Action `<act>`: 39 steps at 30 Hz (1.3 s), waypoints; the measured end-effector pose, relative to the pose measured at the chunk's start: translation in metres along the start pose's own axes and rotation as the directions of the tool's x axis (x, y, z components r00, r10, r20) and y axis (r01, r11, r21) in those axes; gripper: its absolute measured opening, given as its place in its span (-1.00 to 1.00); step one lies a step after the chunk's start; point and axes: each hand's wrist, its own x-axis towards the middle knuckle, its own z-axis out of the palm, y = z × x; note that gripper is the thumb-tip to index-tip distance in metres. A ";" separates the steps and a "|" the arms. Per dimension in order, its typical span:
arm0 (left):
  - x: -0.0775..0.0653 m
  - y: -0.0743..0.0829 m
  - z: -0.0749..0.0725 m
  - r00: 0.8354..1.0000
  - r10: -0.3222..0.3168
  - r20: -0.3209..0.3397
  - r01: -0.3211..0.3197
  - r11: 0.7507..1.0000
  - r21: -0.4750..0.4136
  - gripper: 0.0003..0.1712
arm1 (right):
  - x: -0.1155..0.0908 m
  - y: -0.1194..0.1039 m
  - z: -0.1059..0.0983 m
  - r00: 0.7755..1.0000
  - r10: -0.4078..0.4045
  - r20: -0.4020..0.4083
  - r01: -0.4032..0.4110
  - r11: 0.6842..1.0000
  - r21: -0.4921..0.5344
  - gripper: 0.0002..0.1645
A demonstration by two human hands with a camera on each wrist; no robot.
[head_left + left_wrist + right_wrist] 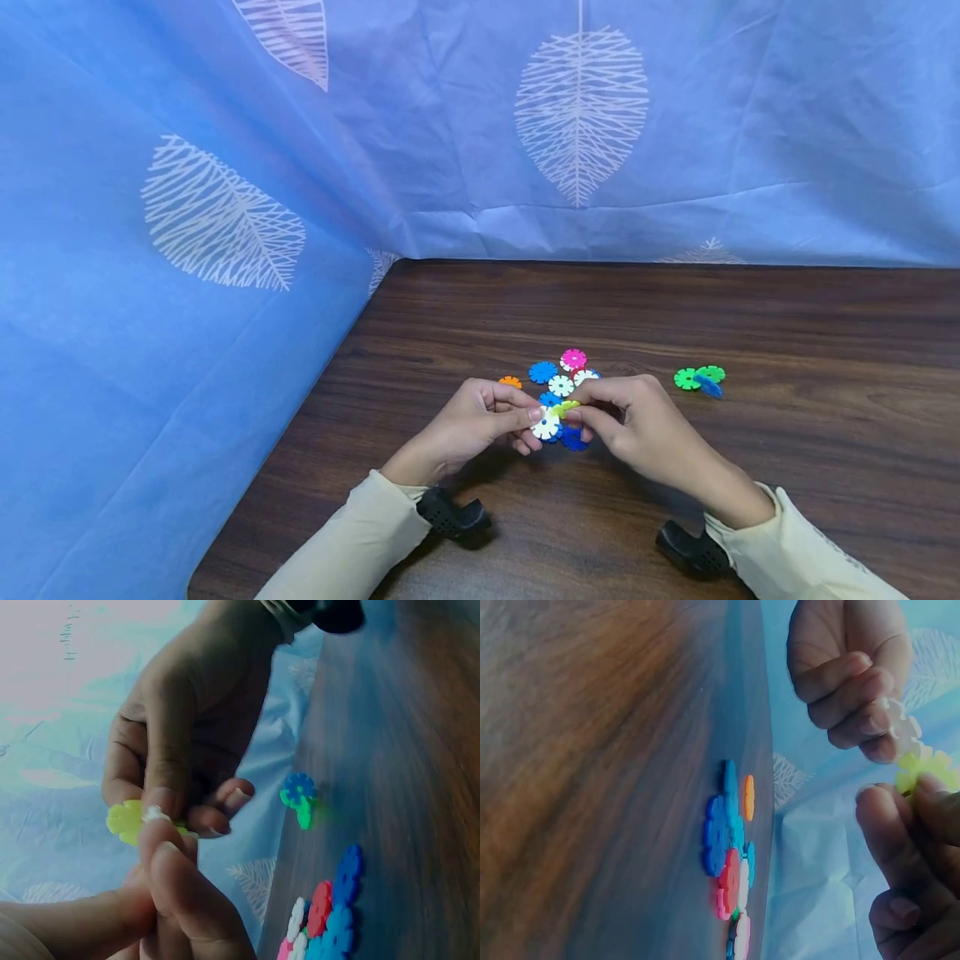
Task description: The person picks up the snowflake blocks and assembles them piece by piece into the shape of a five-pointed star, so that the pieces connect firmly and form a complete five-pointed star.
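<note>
white disc (pixel 546 427), pinched in the left hand (pixel 480 422) at the lower middle of the head view, and yellow disc (pixel 566 408), pinched in the right hand (pixel 637 425), could skew or slip onto the loose discs (pixel 542 372) if their thin, smooth, plastic-looking notched rims meet off-line.

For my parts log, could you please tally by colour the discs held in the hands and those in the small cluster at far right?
White disc: 1
Yellow disc: 1
Green discs: 2
Blue disc: 1
Total: 5
</note>
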 end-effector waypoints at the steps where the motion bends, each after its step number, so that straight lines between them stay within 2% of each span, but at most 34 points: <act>1: -0.001 0.000 0.000 1.000 -0.007 0.001 0.007 1.000 -0.010 -0.76 | 0.001 0.000 0.000 1.000 -0.013 -0.001 0.013 1.000 -0.004 -0.71; 7: -0.005 0.001 -0.002 0.999 -0.033 0.009 0.033 0.998 -0.046 -0.77 | 0.004 0.000 0.005 0.995 -0.094 0.018 0.094 0.995 0.020 -0.73; 12: -0.006 0.001 -0.005 0.999 -0.053 0.011 0.053 0.996 -0.069 -0.77 | 0.006 0.002 0.007 0.994 -0.095 0.047 0.094 0.995 0.013 -0.76; 17: -0.004 0.000 -0.005 0.998 -0.068 0.002 0.068 0.990 -0.123 -0.74 | 0.010 0.007 0.005 0.996 -0.081 0.045 0.084 0.995 -0.054 -0.80; 19: -0.003 0.000 -0.005 0.997 -0.072 -0.008 0.070 0.987 -0.144 -0.73 | 0.010 0.009 0.003 0.996 -0.055 0.068 0.060 0.995 -0.081 -0.80; 22: -0.004 -0.002 -0.005 0.997 -0.072 -0.022 0.067 0.984 -0.166 -0.73 | 0.008 0.013 0.001 0.988 0.032 0.151 -0.016 0.994 -0.109 -0.81; 25: -0.004 -0.002 -0.005 0.997 -0.071 -0.024 0.066 0.982 -0.178 -0.74 | 0.005 0.019 -0.001 0.957 0.147 0.252 -0.108 0.981 -0.161 -0.78; 28: -0.004 -0.001 -0.003 0.998 -0.065 -0.017 0.061 0.983 -0.175 -0.75 | 0.001 0.025 -0.002 0.930 0.204 0.306 -0.139 0.965 -0.222 -0.69; 30: -0.003 0.000 -0.002 0.998 -0.063 -0.015 0.059 0.984 -0.170 -0.76 | -0.001 0.028 -0.002 0.926 0.210 0.313 -0.133 0.959 -0.249 -0.66; 35: 0.001 0.001 0.001 0.999 -0.054 -0.001 0.053 0.984 -0.172 -0.78 | -0.003 0.029 -0.001 0.935 0.182 0.304 -0.102 0.960 -0.262 -0.74; 39: 0.001 0.000 0.001 0.999 -0.052 -0.007 0.050 0.983 -0.179 -0.79 | -0.002 0.026 0.001 0.931 0.206 0.301 -0.128 0.958 -0.258 -0.69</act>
